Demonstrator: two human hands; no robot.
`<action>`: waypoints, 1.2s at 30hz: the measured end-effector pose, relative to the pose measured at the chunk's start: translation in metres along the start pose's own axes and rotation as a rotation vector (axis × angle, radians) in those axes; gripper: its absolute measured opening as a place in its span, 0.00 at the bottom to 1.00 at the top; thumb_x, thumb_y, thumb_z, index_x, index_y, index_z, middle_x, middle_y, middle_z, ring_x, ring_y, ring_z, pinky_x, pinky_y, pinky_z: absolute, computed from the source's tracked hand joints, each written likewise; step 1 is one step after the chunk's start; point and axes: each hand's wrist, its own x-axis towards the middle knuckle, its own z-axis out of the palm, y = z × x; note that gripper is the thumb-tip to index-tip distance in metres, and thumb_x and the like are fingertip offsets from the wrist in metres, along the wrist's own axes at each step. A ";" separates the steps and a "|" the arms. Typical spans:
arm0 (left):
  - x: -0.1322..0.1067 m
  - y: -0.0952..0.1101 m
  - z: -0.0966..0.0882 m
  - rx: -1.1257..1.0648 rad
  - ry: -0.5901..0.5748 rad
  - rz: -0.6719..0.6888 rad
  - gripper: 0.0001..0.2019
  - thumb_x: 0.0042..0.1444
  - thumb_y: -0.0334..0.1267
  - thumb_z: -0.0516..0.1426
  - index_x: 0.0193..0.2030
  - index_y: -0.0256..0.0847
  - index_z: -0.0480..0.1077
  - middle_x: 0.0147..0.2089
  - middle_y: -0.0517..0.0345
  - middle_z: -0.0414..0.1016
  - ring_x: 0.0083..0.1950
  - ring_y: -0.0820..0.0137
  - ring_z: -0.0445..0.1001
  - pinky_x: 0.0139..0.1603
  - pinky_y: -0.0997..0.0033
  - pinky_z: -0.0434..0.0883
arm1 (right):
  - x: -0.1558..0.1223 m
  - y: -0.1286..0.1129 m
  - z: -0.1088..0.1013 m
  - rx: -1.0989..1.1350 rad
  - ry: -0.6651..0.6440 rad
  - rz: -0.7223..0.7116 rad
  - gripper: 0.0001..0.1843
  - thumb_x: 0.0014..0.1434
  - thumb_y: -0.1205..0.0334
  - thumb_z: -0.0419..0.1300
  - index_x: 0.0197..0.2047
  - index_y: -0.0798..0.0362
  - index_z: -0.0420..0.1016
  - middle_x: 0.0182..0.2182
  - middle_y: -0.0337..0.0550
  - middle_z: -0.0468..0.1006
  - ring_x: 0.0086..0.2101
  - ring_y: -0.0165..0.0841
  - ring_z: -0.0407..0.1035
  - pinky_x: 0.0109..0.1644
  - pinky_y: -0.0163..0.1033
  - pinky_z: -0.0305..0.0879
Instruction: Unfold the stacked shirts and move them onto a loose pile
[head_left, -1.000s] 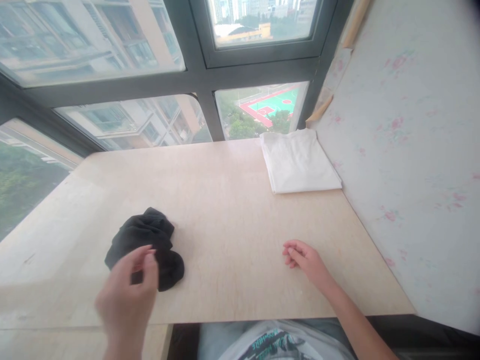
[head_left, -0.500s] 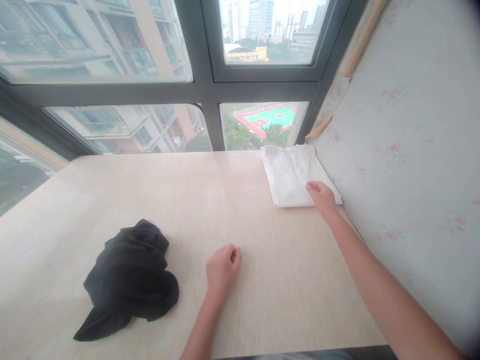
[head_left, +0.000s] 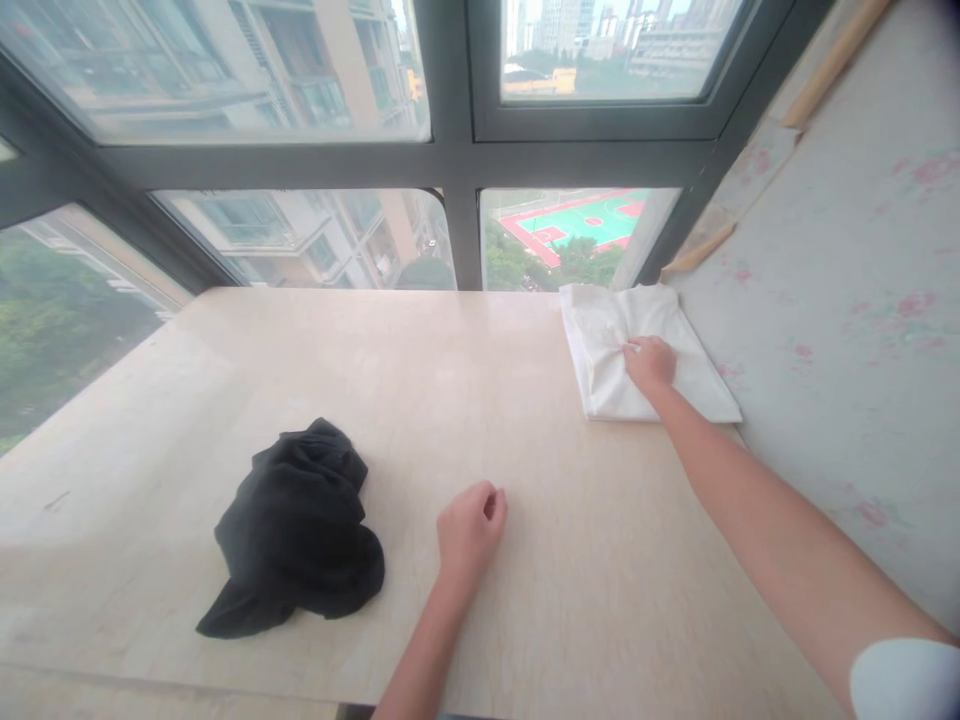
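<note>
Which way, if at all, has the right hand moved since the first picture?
Yes: the right hand has gone toward the window frame, from over bare table to the white cloth.

A high-rise home is indicated by floral wallpaper (head_left: 847,400) at three o'clock, a window frame (head_left: 451,163) at twelve and, hazily seen outside, what is probably an apartment block (head_left: 322,60) at eleven.

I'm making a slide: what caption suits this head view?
Right hand pinches a folded white cloth by the window; curled left hand near crumpled black cloth.
</note>
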 end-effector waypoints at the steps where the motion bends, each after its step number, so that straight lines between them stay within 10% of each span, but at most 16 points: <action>1: 0.000 0.000 0.000 -0.002 -0.002 -0.001 0.16 0.65 0.45 0.47 0.27 0.42 0.63 0.28 0.59 0.72 0.29 0.70 0.66 0.30 0.70 0.51 | -0.001 0.000 -0.002 0.024 0.010 0.004 0.20 0.60 0.57 0.52 0.46 0.59 0.80 0.45 0.59 0.77 0.46 0.44 0.66 0.53 0.46 0.58; 9: 0.000 0.002 -0.003 -0.012 0.007 -0.010 0.16 0.64 0.45 0.47 0.27 0.42 0.63 0.28 0.59 0.72 0.29 0.71 0.65 0.31 0.70 0.51 | -0.018 -0.011 -0.022 0.168 0.127 0.069 0.24 0.63 0.57 0.46 0.47 0.62 0.78 0.45 0.60 0.78 0.44 0.43 0.69 0.51 0.45 0.62; 15: 0.000 0.001 -0.002 -0.026 0.022 -0.009 0.16 0.64 0.45 0.47 0.27 0.42 0.63 0.27 0.60 0.71 0.28 0.71 0.65 0.30 0.70 0.50 | -0.128 -0.018 -0.042 0.402 0.201 0.070 0.28 0.63 0.44 0.48 0.46 0.59 0.78 0.46 0.57 0.79 0.48 0.43 0.71 0.56 0.46 0.64; 25: 0.000 0.001 -0.003 0.013 0.030 -0.003 0.16 0.64 0.45 0.49 0.28 0.41 0.66 0.28 0.61 0.73 0.30 0.71 0.67 0.31 0.71 0.51 | -0.361 -0.045 -0.089 0.750 -0.197 0.029 0.14 0.65 0.52 0.55 0.41 0.52 0.77 0.43 0.48 0.79 0.46 0.38 0.73 0.53 0.42 0.68; 31: -0.003 0.001 -0.005 -0.034 0.060 0.051 0.13 0.65 0.44 0.50 0.35 0.43 0.71 0.33 0.61 0.76 0.34 0.70 0.71 0.34 0.72 0.57 | -0.414 -0.091 -0.098 0.944 -0.493 -0.262 0.11 0.68 0.60 0.49 0.38 0.52 0.72 0.34 0.44 0.74 0.37 0.32 0.70 0.43 0.35 0.66; 36: -0.014 0.004 -0.006 -0.119 0.087 0.102 0.14 0.67 0.46 0.48 0.40 0.42 0.72 0.38 0.56 0.76 0.39 0.66 0.73 0.41 0.68 0.66 | -0.412 -0.109 -0.105 0.953 -0.595 -0.232 0.09 0.65 0.63 0.52 0.37 0.53 0.71 0.32 0.42 0.73 0.34 0.30 0.67 0.39 0.34 0.62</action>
